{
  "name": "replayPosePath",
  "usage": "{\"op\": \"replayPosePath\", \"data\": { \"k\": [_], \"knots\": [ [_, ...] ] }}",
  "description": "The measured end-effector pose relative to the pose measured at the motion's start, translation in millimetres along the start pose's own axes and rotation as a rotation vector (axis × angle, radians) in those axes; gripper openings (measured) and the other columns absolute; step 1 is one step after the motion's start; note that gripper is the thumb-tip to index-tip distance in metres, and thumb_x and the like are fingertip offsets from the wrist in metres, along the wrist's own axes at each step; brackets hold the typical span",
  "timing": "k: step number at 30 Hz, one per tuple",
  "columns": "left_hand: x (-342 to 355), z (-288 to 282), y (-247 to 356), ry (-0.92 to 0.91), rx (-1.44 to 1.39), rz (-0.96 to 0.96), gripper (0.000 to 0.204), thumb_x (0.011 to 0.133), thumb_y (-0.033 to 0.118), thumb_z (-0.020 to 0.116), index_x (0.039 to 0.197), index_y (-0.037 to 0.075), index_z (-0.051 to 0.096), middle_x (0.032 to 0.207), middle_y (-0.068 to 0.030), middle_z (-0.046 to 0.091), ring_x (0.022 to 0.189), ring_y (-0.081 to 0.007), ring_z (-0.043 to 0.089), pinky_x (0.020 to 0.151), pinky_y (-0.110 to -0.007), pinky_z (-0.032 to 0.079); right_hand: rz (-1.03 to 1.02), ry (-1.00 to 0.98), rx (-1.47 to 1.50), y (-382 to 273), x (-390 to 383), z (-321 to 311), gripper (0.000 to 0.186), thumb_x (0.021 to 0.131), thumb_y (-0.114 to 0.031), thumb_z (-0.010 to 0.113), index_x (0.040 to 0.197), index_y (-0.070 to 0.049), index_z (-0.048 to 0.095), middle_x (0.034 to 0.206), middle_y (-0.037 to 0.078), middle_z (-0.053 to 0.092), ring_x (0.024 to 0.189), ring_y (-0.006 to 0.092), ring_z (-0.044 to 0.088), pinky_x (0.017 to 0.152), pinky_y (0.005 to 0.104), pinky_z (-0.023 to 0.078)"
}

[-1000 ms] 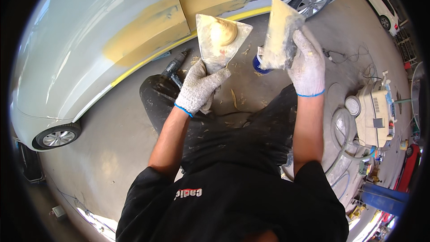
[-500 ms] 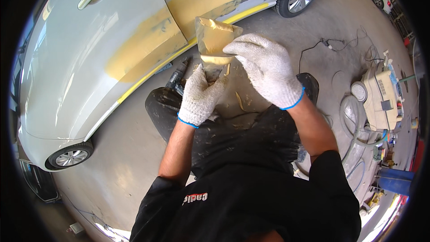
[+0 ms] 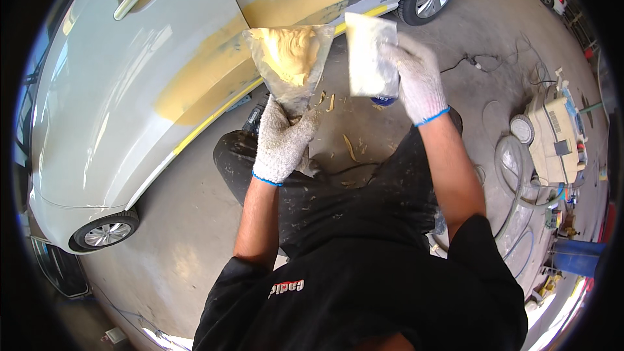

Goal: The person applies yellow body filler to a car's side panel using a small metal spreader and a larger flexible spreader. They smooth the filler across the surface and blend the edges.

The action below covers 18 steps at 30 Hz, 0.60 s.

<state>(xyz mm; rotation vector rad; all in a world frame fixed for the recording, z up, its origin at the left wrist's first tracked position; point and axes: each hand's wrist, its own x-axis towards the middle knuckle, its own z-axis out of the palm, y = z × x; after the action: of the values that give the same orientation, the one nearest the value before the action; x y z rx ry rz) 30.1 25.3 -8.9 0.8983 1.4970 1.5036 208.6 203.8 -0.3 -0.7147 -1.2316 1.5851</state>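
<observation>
My left hand (image 3: 282, 138), in a white knit glove with a blue cuff, is closed round the handle of a wide putty knife (image 3: 294, 93). A swirled heap of yellow body filler (image 3: 288, 55) lies on its blade. To the right, my gloved right hand (image 3: 419, 78) grips a pale, flat rectangular spreader (image 3: 370, 52) by its right side, slightly blurred and apart from the knife. Beyond both tools stands a pale car (image 3: 110, 117), its doors coated with a long yellow filler patch (image 3: 208, 71). Part of a round blue thing (image 3: 383, 100) shows under the spreader.
A dark power tool (image 3: 255, 116) lies on the floor by the car sill, partly behind my left hand. Yellow filler scraps (image 3: 350, 147) lie between my knees. At right are a beige wheeled machine (image 3: 552, 136), its hose (image 3: 504, 162) and a dark cable (image 3: 458, 64).
The spreader has come away from the putty knife and moved right with my right hand, its broad face now showing. The knife has shifted left, and its filler is now a heap.
</observation>
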Motion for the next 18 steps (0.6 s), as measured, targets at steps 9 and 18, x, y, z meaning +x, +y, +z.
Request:
{"op": "replayPosePath", "data": {
  "k": [9, 18],
  "knots": [
    [12.9, -9.6, -30.2, 0.1, 0.001, 0.121, 0.052, 0.098, -0.002, 0.066, 0.146, 0.001, 0.046, 0.113, -0.0045, 0.069, 0.089, -0.0067, 0.062, 0.08, -0.025, 0.053, 0.386, -0.161, 0.547, -7.5, -9.9, 24.4, 0.02, 0.099, -0.006, 0.067, 0.119, -0.008, 0.072, 0.103, 0.004, 0.078, 0.092, 0.0171, 0.078, 0.073, 0.0319, 0.067],
    [2.6, 0.5, -10.8, 0.043, 0.072, 0.035, 0.049, 0.095, -0.004, 0.065, 0.143, -0.001, 0.052, 0.114, -0.004, 0.069, 0.087, -0.0064, 0.06, 0.078, -0.024, 0.051, -0.964, -0.377, -0.835, -21.7, -38.2, 51.9, 0.03, 0.083, 0.0, 0.071, 0.112, -0.004, 0.077, 0.105, 0.01, 0.075, 0.099, 0.031, 0.072, 0.09, 0.0404, 0.06]
  ]
}}
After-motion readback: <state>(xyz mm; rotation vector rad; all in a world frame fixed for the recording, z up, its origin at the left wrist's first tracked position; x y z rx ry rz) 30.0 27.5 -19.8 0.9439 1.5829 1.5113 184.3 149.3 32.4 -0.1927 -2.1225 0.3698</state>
